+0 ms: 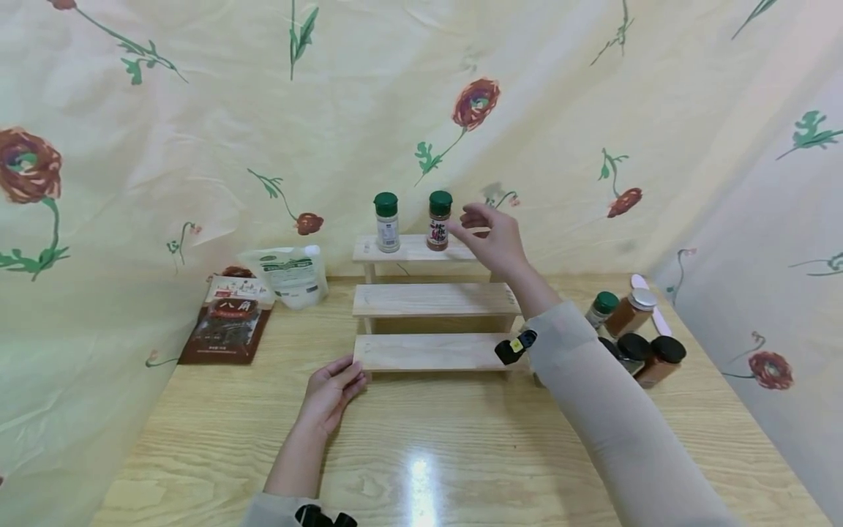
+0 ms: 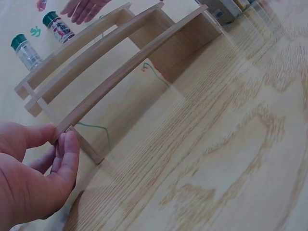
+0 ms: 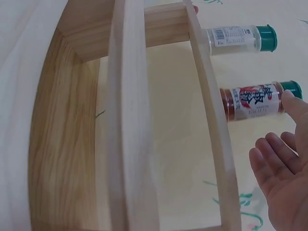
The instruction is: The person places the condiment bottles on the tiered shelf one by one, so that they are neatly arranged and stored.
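Note:
A three-tier wooden shelf rack [image 1: 431, 300] stands on the table. My left hand [image 1: 328, 395] pinches the front left corner of its lowest tier, thumb on top and fingers underneath in the left wrist view [image 2: 41, 168]. Two green-capped spice jars are upright on the top tier: a clear one with pale contents [image 1: 387, 227] at the left, and a reddish chili powder jar [image 1: 438, 223] near the middle. Just right of the chili jar, my right hand [image 1: 492, 238] has its fingers loosely spread, with the thumb tip [image 3: 288, 96] right at the green cap and nothing in the palm.
Several spice jars [image 1: 628, 315] with green, silver and black lids cluster right of the rack, a pinkish-white strip [image 1: 661, 320] behind them. Left of it lie a brown star anise packet [image 1: 230, 322] and a pale pouch [image 1: 295, 278]. Floral cloth [image 1: 369, 110] hangs behind.

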A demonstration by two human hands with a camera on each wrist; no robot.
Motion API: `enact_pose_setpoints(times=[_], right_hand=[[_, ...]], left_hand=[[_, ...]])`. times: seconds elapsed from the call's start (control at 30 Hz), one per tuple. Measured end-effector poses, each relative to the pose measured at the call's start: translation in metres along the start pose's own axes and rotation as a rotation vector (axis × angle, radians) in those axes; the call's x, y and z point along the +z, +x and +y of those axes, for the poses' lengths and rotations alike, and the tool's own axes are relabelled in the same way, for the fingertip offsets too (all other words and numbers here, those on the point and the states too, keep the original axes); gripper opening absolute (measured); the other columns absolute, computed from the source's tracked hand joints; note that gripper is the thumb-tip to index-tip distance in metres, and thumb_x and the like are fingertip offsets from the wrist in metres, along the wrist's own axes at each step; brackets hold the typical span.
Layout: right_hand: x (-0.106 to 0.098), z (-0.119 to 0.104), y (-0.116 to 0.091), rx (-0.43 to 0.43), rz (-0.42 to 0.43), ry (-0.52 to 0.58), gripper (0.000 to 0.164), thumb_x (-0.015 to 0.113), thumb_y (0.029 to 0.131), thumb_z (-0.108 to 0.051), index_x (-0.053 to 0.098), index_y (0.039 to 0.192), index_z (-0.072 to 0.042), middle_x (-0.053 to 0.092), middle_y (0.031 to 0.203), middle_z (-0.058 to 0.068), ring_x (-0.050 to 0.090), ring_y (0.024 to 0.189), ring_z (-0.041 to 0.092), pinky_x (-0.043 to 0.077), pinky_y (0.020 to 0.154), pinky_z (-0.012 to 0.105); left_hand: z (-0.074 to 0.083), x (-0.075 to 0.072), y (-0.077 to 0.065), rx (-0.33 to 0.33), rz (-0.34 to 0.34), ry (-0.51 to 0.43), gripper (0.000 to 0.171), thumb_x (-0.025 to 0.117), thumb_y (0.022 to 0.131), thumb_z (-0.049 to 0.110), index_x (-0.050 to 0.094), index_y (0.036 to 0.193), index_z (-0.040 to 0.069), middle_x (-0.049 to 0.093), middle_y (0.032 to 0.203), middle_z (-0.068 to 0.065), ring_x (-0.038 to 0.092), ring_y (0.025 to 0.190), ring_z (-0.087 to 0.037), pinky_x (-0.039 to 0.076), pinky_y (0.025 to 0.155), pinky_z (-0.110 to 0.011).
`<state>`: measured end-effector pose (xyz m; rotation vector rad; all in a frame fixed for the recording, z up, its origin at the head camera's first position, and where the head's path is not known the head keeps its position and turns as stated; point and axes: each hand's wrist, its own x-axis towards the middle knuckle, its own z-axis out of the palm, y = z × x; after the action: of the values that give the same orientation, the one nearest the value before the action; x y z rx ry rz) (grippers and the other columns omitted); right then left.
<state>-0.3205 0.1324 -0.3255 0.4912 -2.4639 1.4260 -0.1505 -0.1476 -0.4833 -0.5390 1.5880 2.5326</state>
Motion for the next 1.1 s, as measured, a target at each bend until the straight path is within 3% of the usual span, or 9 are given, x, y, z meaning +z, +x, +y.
enact_pose_setpoints(times=[0.6,0.87,1.1], right_hand=[[-0.026,0.027,-0.043,-0.011,0.039,-0.041,0.046,0.072,0.096,-0.029,0.062,0.133,-0.002,0.069,0.115,0.013,0.065,0.106,0.024,0.060,0.094,0.040],[-0.044,0.037,-0.060,-0.041,0.083,-0.073,0.043,0.073,0.096,-0.025,0.064,0.130,0.000,0.070,0.112,0.011,0.066,0.102,0.021,0.061,0.089,0.030],[-0.063,0.045,-0.072,0.000,0.068,-0.138,0.045,0.070,0.098,-0.029,0.063,0.131,0.000,0.069,0.114,0.014,0.065,0.104,0.024,0.061,0.091,0.039]], left_hand=[[-0.001,-0.001,0.001,-0.004,-0.005,-0.004,0.043,0.057,0.100,-0.006,0.042,0.139,-0.019,0.062,0.095,-0.008,0.066,0.082,-0.012,0.061,0.083,-0.022],[-0.001,-0.001,0.000,-0.001,-0.007,-0.003,0.043,0.057,0.100,-0.006,0.042,0.139,-0.018,0.062,0.096,-0.007,0.066,0.084,-0.012,0.061,0.084,-0.022],[0.000,0.001,-0.001,-0.002,0.001,0.004,0.043,0.057,0.100,-0.006,0.043,0.139,-0.019,0.062,0.095,-0.008,0.066,0.085,-0.013,0.061,0.083,-0.022]])
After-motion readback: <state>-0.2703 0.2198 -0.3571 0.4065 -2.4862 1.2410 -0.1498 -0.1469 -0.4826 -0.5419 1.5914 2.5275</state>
